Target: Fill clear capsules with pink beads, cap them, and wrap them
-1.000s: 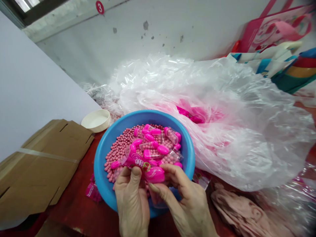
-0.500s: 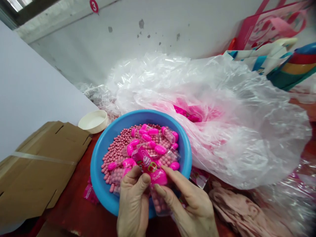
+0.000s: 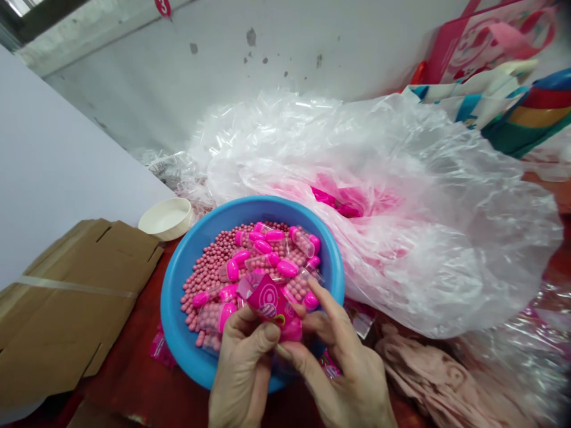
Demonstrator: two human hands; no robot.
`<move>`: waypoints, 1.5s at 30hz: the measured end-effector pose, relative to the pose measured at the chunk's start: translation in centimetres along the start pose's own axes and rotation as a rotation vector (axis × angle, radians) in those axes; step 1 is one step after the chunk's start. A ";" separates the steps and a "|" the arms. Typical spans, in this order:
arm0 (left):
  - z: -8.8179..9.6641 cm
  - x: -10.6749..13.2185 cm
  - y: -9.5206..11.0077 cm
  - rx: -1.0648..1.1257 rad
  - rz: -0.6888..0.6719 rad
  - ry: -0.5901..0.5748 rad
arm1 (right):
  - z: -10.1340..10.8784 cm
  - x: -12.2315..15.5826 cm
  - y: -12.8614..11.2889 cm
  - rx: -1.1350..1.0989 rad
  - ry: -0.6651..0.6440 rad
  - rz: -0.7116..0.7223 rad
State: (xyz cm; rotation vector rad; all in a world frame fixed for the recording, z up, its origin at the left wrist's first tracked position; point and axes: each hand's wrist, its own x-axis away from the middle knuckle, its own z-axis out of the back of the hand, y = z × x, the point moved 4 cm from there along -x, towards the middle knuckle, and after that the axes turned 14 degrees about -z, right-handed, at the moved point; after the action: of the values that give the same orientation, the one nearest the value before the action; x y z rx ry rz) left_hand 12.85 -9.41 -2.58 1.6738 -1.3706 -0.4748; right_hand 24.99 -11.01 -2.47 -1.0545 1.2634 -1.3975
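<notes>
The left hand and right hand pinch a pink printed wrapper between their fingers, over the front of a blue bowl at lower center. The bowl holds pink beads and clear capsules with pink caps; a clear plastic sheet lies touching its right side.

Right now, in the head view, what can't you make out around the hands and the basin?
Head view:
- Pink label between the left hand and right hand: fingers hide part, print too small.
- Blue basin floor: hidden by pink beads.
- Pink items behind clear plastic sheeting: blurred by it.
- Patterned bag: cut off by the top edge.
</notes>
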 end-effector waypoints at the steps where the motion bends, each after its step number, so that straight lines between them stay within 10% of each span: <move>1: 0.0 0.0 0.0 0.009 0.005 -0.008 | 0.1 -0.1 0.0 0.006 0.009 -0.007; 13: -0.7 0.8 0.2 -0.010 0.088 -0.214 | 0.5 -0.7 -0.7 -0.273 -0.168 -0.139; 27: -0.7 0.3 -0.1 -0.051 -0.081 0.030 | -2.4 1.9 1.3 -0.333 -0.075 -0.290; 35: -0.4 0.6 -0.3 -0.091 -0.020 -0.162 | -2.0 1.7 1.3 -0.390 -0.047 -0.378; 45: 1.1 0.7 -0.7 -0.056 -0.022 -0.073 | -2.6 1.2 1.0 -0.680 -0.182 -0.586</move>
State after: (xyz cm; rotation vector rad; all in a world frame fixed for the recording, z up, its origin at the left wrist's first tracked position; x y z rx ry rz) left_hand 12.64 -10.52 -3.60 1.6413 -1.3800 -0.5877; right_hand 22.28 -11.75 -3.67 -2.0999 1.3866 -1.2473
